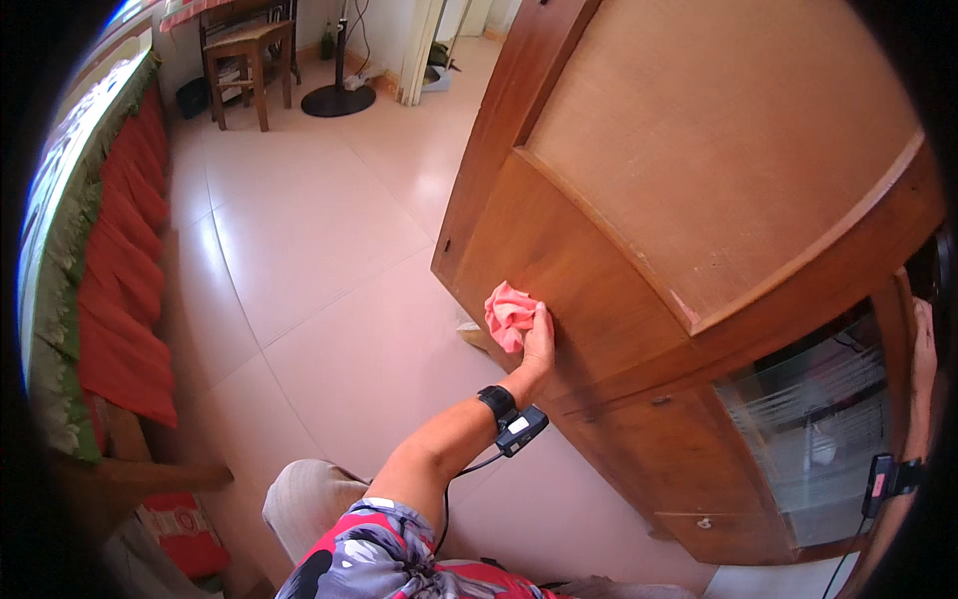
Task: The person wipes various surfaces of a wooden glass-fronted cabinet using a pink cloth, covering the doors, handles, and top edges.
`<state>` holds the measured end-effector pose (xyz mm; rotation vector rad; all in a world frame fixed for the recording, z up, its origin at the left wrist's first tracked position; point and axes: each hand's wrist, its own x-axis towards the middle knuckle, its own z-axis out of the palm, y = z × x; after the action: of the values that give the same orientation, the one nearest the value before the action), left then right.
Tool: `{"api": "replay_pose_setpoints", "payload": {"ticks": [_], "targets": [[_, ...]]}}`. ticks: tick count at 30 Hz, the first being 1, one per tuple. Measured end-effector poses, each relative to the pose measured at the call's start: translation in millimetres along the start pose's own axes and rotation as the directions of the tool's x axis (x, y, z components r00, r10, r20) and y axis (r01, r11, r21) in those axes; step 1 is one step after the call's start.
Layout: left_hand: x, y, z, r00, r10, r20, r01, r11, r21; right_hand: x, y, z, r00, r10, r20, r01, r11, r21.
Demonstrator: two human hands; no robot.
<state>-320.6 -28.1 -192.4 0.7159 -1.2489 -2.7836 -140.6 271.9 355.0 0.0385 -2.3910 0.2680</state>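
Note:
My left hand (540, 346) holds a crumpled pink cloth (510, 313) against the lower part of an open wooden cabinet door (584, 299). The thumb is on the cloth's right side, and the other fingers are mostly hidden. Above the cloth, the door has a large inset panel (726, 150) with a raised moulding. My right hand (925, 337) is at the far right rim of the view, up against the edge of a wooden frame (894, 314). Its fingertips and grip cannot be made out there.
Below the door stand a lower wooden cabinet front (658, 442) with a small pale knob (704, 523) and a glass pane (823, 434). A wooden stool (251, 49) and a round black stand base (338, 100) are at the back. Red curtain fabric (123, 284) hangs at left.

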Motion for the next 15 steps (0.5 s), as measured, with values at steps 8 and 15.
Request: {"api": "replay_pose_setpoints", "payload": {"ticks": [8,15], "targets": [[21,179,51,0.603,0.797,0.015,-0.791,0.596,0.139,12,24,17,0.978,-0.207,0.000,0.200,0.945,-0.260],[13,227,69,0.367,0.900,0.237,-0.889,0.263,0.376,0,-13,9,0.969,-0.235,-0.080,0.212,0.951,-0.224]]}}
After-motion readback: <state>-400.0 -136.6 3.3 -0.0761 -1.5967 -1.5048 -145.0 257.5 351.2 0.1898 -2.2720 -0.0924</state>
